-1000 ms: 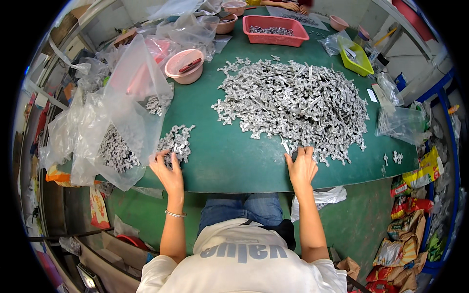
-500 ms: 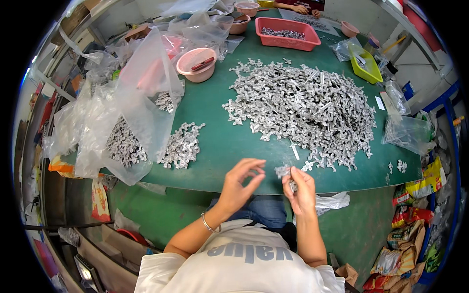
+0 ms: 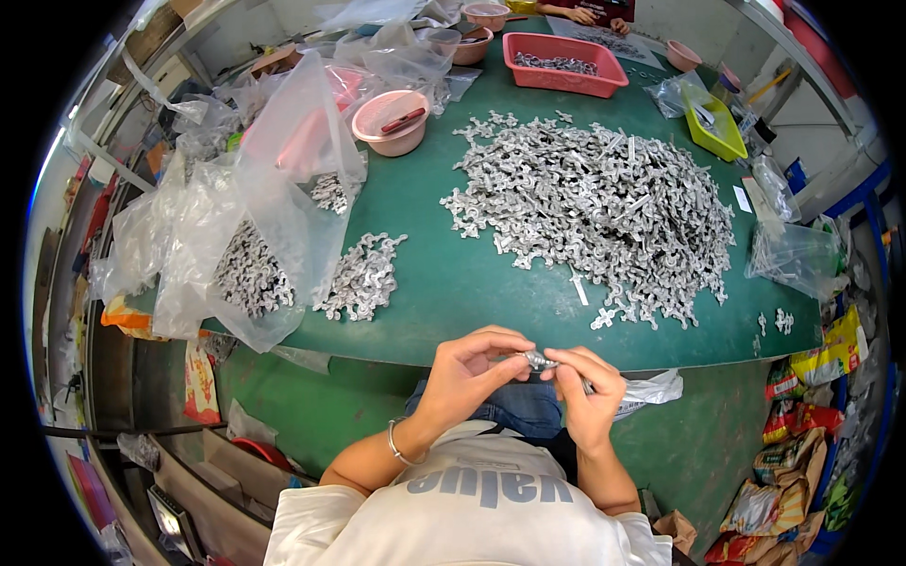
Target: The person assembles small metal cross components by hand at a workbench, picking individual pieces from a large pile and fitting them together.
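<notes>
Over the table's near edge, my left hand (image 3: pixel 477 370) and my right hand (image 3: pixel 587 385) meet around small silver metal parts (image 3: pixel 539 360). The fingertips of both hands pinch these parts between them. Another bit of silver metal shows under the curled fingers of my right hand; how many it holds is hidden. Beyond my hands lies a large heap of the same lobed silver parts (image 3: pixel 595 208). To the left is a smaller pile (image 3: pixel 363 278), next to a clear plastic bag (image 3: pixel 297 198) with more parts in and around it.
A pink bowl (image 3: pixel 390 143) with a red-handled tool stands behind the small pile. Farther back are a pink tray (image 3: pixel 566 83) of metal pieces and a yellow-green basket (image 3: pixel 727 141). A co-worker's hands (image 3: pixel 595 19) are at the far end of the green table (image 3: pixel 425 316).
My left hand has moved right and closed on the silver parts. My right hand has come slightly lower, and the two hands now meet. The view has shifted a little.
</notes>
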{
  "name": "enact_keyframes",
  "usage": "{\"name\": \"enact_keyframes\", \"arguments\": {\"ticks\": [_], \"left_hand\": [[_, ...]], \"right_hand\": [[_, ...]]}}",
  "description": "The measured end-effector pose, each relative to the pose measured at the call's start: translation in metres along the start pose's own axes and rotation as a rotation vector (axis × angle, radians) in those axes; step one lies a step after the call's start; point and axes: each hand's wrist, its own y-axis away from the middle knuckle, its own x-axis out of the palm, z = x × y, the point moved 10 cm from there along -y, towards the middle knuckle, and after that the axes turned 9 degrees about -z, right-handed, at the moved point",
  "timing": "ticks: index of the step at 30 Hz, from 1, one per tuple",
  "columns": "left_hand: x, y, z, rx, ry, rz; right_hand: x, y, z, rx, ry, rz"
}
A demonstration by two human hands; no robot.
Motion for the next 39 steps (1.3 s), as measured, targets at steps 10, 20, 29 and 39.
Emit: {"name": "enact_keyframes", "arguments": {"ticks": [10, 20, 29, 39], "left_hand": [[0.007, 0.009, -0.031, 0.191, 0.044, 0.042], [0.013, 0.008, -0.024, 0.118, 0.056, 0.055], [-0.150, -0.020, -0.036, 0.462, -0.788, -0.693], [-0.170, -0.014, -0.045, 0.738, -1.343, -0.956]], "right_hand": [[-0.013, 0.012, 0.028, -0.200, 0.157, -0.107], [-0.008, 0.010, 0.024, -0.206, 0.180, -0.092], [-0.090, -0.018, -0.065, -0.075, 0.759, -0.306], [-0.140, -0.031, -0.103, -0.024, 1.214, -0.403]]}}
